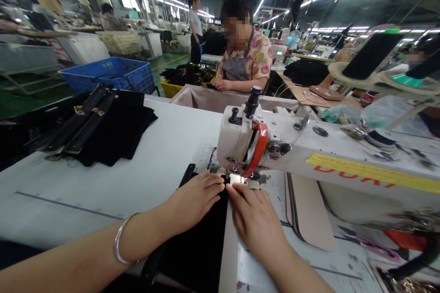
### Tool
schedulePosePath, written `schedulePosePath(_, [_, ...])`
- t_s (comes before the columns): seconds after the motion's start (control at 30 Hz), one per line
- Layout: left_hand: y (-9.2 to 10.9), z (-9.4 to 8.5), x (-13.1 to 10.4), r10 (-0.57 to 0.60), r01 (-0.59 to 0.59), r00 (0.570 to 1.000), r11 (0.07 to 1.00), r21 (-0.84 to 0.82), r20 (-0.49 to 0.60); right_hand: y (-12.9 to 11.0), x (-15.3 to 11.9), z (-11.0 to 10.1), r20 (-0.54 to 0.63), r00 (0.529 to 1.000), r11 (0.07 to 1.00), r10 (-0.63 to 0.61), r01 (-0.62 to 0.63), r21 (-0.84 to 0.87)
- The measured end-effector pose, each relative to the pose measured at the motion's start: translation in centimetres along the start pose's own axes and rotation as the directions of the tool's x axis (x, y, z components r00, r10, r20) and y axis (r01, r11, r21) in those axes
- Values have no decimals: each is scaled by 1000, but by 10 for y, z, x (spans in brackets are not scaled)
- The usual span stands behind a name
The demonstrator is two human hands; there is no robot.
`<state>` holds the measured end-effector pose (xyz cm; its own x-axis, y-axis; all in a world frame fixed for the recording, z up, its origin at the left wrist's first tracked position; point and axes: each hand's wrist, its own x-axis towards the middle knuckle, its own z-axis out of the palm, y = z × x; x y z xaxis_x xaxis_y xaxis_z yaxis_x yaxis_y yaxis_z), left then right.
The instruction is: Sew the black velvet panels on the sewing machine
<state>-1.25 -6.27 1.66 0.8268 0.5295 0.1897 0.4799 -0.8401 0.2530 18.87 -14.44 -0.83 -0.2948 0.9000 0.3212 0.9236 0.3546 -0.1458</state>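
A black fabric piece (201, 247) with a pale edge lies under the needle area of a white sewing machine (237, 139). My left hand (196, 197), with a silver bangle on the wrist, rests on the black fabric, its fingers together and pressing near the presser foot. Just right of it, my right hand (256, 213) touches the pale edge, fingers bent and fingertips close to the foot. The fingertips of both hands nearly meet. A black strap (187, 175) runs along the fabric's left side, partly hidden by my left forearm.
Stacked black pieces with straps (117, 132) lie at the table's left. Beige panels (311, 213) and pink-handled scissors (373, 245) are at the right. A blue crate (106, 75) and a seated person (245, 55) are beyond the table. Thread cones (373, 55) stand back right.
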Motion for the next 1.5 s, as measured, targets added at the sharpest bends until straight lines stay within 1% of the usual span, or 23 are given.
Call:
schedulePosePath(0.07, [6, -2, -12, 73, -72, 997, 997, -9, 4, 0, 0, 0, 6, 1000, 1000, 8, -8, -2])
schedulePosePath(0.1, [11, -6, -19, 122, -121, 992, 992, -26, 25, 0, 0, 0, 8, 1000, 1000, 12, -11, -4])
schedulePosePath(0.17, [25, -19, -34, 209, -202, 973, 976, -80, 93, -1, 1, 0, 9, 1000, 1000, 14, -14, -9])
schedulePosePath(0.2, [32, -27, -41, 235, -222, 963, 969, -106, 130, -1, 1, 0, 9, 1000, 1000, 16, -15, -13])
schedulePosePath(0.3, [48, -47, -54, 268, -246, 944, 960, -131, 192, -1, 0, 0, 15, 1000, 999, 24, -23, -22])
schedulePosePath(0.33, [51, -51, -56, 269, -247, 943, 960, -131, 194, 0, 0, 0, 18, 1000, 999, 26, -26, -21])
schedulePosePath(0.4, [51, -53, -57, 266, -243, 945, 960, -137, 191, 0, 0, 1, 21, 999, 1000, 27, -27, -15])
schedulePosePath(0.47, [48, -50, -56, 266, -242, 944, 960, -139, 196, 0, 0, 1, 20, 1000, 1000, 22, -22, -7])
schedulePosePath(0.57, [42, -39, -56, 269, -246, 939, 961, -130, 213, 0, 0, 0, 11, 1000, 1000, 14, -14, 2])
schedulePosePath(0.73, [29, -21, -56, 257, -233, 958, 957, -174, 129, 1, 1, 0, -8, 1000, 1000, 3, -3, 4])
schedulePosePath(0.83, [21, -13, -52, 286, -268, 956, 943, -198, 67, 1, 2, 0, -11, 1000, 1000, -1, 1, 5])
schedulePosePath(0.93, [15, -10, -47, 309, -303, 951, 932, -198, 3, 0, 2, -1, -8, 1000, 1000, -2, 2, 6])
schedulePosePath(1.07, [6, -7, -38, 298, -298, 954, 942, -152, -20, 1, 1, -1, 4, 1000, 1000, 4, -4, 17])
schedulePosePath(1.2, [-3, -4, -28, 304, -309, 951, 944, -118, -65, 1, 1, 0, 11, 1000, 1000, 5, -5, 23])
schedulePosePath(1.3, [-10, -1, -19, 295, -298, 954, 951, -80, -49, 1, 1, 0, 11, 1000, 1000, 0, 0, 22])
schedulePosePath(1.4, [-15, 4, -10, 283, -283, 959, 959, -20, -10, 1, 1, 0, 1, 1000, 1000, -5, 5, 21])
schedulePosePath(1.5, [-21, 8, -1, 282, -282, 959, 959, 9, -34, 1, 1, 1, -1, 1000, 1000, -9, 9, 17])
